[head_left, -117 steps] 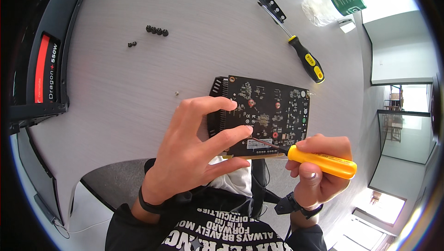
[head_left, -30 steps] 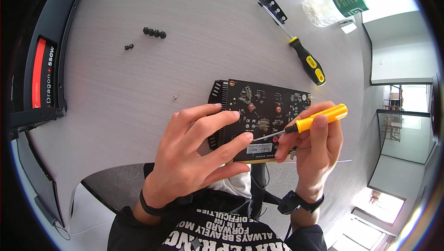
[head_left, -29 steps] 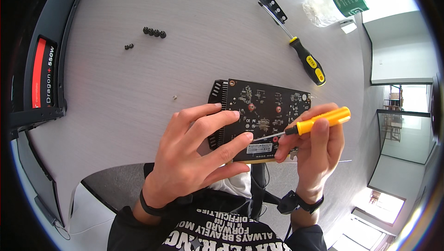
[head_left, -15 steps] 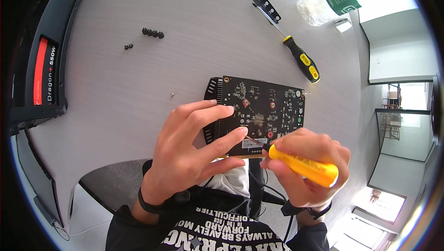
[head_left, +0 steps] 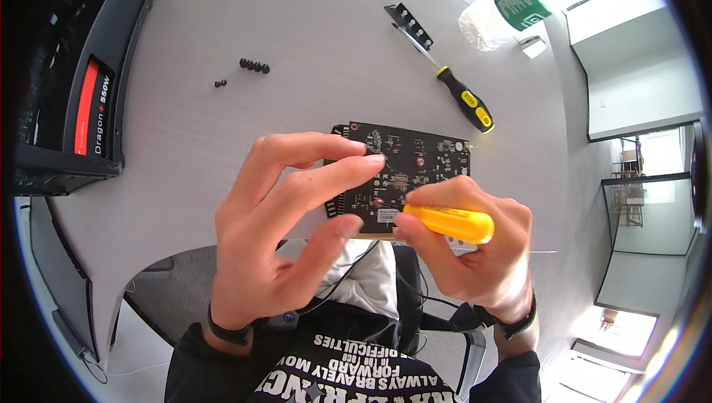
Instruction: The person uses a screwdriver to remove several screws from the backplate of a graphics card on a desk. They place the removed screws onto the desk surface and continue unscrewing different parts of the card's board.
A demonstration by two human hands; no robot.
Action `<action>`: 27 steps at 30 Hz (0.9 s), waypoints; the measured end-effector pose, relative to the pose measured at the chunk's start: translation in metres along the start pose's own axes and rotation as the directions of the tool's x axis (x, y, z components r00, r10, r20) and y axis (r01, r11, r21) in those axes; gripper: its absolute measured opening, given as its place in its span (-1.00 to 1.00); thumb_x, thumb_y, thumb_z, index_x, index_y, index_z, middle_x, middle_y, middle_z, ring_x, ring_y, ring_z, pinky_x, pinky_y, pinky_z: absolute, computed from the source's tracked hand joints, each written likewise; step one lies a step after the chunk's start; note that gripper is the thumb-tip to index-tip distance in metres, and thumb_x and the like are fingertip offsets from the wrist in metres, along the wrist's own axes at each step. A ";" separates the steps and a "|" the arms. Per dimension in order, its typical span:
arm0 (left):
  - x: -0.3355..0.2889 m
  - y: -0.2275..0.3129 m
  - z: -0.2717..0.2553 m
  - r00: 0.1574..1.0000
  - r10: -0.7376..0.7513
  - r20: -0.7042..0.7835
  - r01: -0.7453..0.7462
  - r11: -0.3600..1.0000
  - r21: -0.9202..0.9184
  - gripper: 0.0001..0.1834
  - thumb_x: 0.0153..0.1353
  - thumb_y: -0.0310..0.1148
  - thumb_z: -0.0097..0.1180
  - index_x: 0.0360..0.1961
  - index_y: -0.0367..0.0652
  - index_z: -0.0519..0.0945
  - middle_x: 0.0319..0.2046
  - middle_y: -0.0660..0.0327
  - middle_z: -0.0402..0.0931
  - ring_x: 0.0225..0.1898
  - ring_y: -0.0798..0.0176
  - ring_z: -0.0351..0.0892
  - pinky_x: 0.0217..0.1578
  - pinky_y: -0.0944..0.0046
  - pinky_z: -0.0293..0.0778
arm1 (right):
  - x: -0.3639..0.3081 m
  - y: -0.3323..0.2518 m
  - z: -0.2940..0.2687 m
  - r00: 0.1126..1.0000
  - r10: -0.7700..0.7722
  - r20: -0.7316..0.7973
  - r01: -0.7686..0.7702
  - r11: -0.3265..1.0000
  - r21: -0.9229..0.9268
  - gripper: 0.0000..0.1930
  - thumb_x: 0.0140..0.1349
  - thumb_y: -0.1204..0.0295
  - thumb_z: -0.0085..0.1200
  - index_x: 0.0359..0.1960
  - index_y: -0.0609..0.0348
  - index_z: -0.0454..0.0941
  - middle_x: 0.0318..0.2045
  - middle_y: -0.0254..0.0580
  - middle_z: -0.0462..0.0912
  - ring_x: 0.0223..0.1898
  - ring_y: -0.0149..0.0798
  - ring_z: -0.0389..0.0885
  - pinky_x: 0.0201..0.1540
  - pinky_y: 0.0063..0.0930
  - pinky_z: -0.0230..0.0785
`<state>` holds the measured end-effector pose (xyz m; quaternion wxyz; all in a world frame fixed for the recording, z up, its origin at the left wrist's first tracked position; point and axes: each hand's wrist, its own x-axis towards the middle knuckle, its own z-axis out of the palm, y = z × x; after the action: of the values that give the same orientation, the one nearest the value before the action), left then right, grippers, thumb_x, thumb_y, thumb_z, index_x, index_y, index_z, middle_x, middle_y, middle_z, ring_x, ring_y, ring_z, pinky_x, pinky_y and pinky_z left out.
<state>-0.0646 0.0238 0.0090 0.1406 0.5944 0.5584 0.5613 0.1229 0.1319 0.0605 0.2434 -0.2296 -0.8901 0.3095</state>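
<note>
Left hand [head_left: 256, 232] shifted, opened wider over circuit board [head_left: 408, 154]; right hand [head_left: 486, 258] gripping yellow screwdriver [head_left: 452, 224].

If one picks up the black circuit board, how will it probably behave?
The black circuit board is probably stiff, since its edges look straight. It may be fragile: small components dot its face. The slotted black piece at its left edge could add weight.

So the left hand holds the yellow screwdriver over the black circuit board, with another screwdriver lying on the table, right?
Not quite: the head view shows the right hand, not the left hand, holding the yellow screwdriver over the black circuit board. The other screwdriver does lie on the table.
</note>
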 end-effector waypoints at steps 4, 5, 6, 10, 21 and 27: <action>0.015 0.020 0.006 0.991 0.131 -0.034 -0.133 0.989 -0.070 -0.53 0.16 -0.21 0.45 0.00 -0.29 0.66 -0.06 -0.05 0.64 -0.03 0.06 0.64 -0.03 0.16 0.54 | 0.002 -0.004 0.001 0.999 -0.018 0.037 0.018 1.000 0.021 -0.80 0.24 0.53 0.38 -0.27 0.18 0.53 -0.51 -0.22 0.53 -0.62 -0.16 0.49 -0.57 -0.37 0.35; 0.019 0.025 0.010 0.987 0.156 -0.046 -0.160 0.983 -0.091 -0.52 0.13 -0.20 0.49 -0.03 -0.27 0.66 -0.10 -0.02 0.65 -0.07 0.09 0.64 -0.08 0.18 0.55 | 0.002 -0.004 -0.001 0.998 0.003 0.056 -0.004 1.000 0.019 -0.80 0.24 0.55 0.37 -0.26 0.18 0.53 -0.50 -0.20 0.54 -0.59 -0.15 0.55 -0.54 -0.38 0.40; 0.022 0.029 0.014 0.982 0.181 -0.059 -0.186 0.977 -0.109 -0.51 0.09 -0.18 0.54 -0.06 -0.25 0.66 -0.14 0.01 0.66 -0.10 0.12 0.64 -0.13 0.21 0.56 | -0.001 -0.002 -0.001 0.999 -0.005 0.052 0.004 1.000 0.020 -0.80 0.24 0.55 0.37 -0.26 0.18 0.53 -0.50 -0.20 0.54 -0.59 -0.15 0.55 -0.54 -0.38 0.40; 0.024 0.032 0.033 0.975 0.196 -0.101 -0.204 0.975 -0.085 -0.57 -0.07 -0.55 0.59 -0.18 -0.21 0.63 -0.27 0.08 0.65 -0.28 0.21 0.64 -0.28 0.31 0.56 | -0.006 -0.003 -0.003 0.998 -0.056 0.040 0.055 0.998 0.015 -0.78 0.18 0.66 0.33 -0.22 0.21 0.53 -0.41 -0.17 0.64 -0.41 -0.06 0.73 -0.42 -0.36 0.53; 0.027 0.035 0.039 0.970 0.205 -0.132 -0.208 0.978 -0.012 -0.63 -0.02 -0.70 0.47 -0.15 -0.31 0.64 -0.24 0.06 0.67 -0.28 0.20 0.69 -0.25 0.30 0.61 | -0.005 0.010 -0.013 0.992 -0.104 0.069 0.105 0.994 -0.008 -0.71 0.13 0.64 0.34 -0.14 0.23 0.54 -0.37 -0.17 0.64 -0.37 -0.03 0.71 -0.37 -0.36 0.55; 0.027 0.035 0.033 0.984 0.167 -0.064 -0.173 0.980 -0.100 -0.63 0.03 -0.77 0.38 -0.09 -0.42 0.64 -0.19 -0.01 0.69 -0.20 0.19 0.70 -0.17 0.28 0.63 | -0.004 -0.016 -0.048 1.000 0.027 0.000 -0.027 0.999 -0.024 -0.51 0.04 0.72 0.36 0.08 0.26 0.69 -0.16 0.00 0.74 -0.34 -0.21 0.75 -0.37 -0.48 0.55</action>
<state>-0.0264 0.0497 0.0397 0.1078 0.6160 0.4790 0.6160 0.1490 0.1390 0.1031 0.2365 -0.2444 -0.8906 0.3020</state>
